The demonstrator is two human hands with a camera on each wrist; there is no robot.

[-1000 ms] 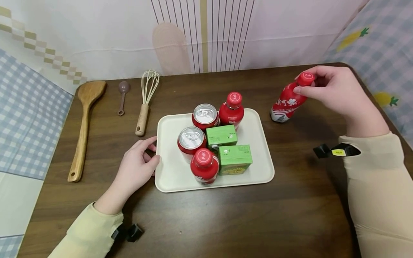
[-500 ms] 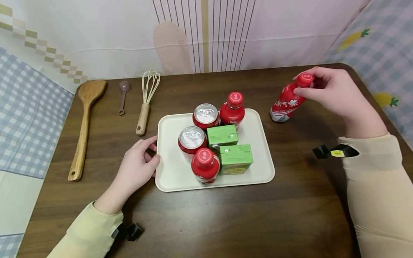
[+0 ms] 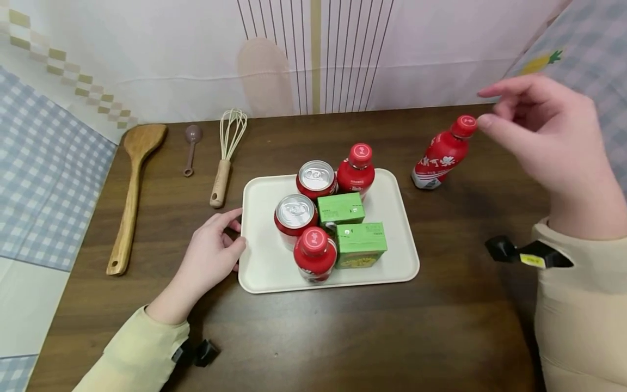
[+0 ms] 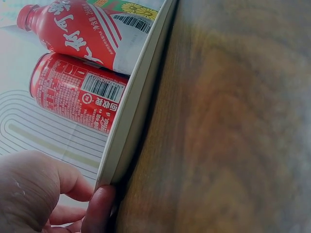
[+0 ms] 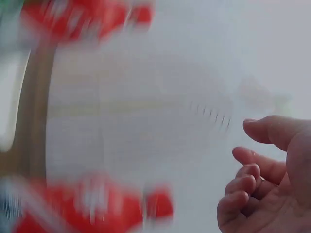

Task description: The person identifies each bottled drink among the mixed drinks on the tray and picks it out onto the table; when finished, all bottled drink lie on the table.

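Note:
A cream tray [image 3: 399, 239] carries two red cans [image 3: 296, 212], two red bottles [image 3: 315, 253] and two green cartons [image 3: 361, 245]. At the tray's left edge my left hand [image 3: 210, 253] grips the rim with thumb and fingers; in the left wrist view the thumb [image 4: 99, 206] lies against the outer side of the rim. A third red bottle [image 3: 440, 155], with a white base, stands on the table right of the tray. Just to the right of its cap is my right hand [image 3: 548, 130], fingers loosely bent and holding nothing. The right wrist view is blurred over the bottles.
On the left of the brown table [image 3: 343, 337] lie a wooden spatula [image 3: 129, 204], a small purple measuring spoon [image 3: 191, 147] and a whisk [image 3: 225, 158] with a wooden handle. A patterned cloth [image 3: 186, 49] hangs behind the table, and checked cloth covers both sides.
My right hand has let go of the red bottle's neck and moved right, away from it. The bottle stays in place. My left hand keeps its grip on the tray.

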